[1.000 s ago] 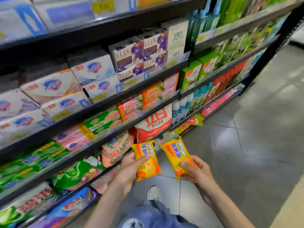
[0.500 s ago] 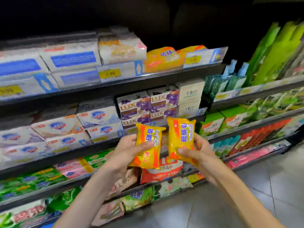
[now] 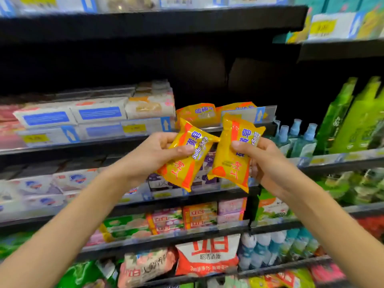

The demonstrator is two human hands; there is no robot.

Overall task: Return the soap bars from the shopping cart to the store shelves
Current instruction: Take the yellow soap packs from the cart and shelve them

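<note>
1. My left hand pinches the left bar, thumb across its front.
2. My right hand grips the right bar.
3. I hold both bars side by side before the shelf, near matching stock.

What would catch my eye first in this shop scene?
The two hands hold up bright yellow soap bars at centre: the left hand grips the left bar, the right hand the right bar. Just behind, matching yellow bars lie on the shelf, and tall green bottles stand far right.
</note>
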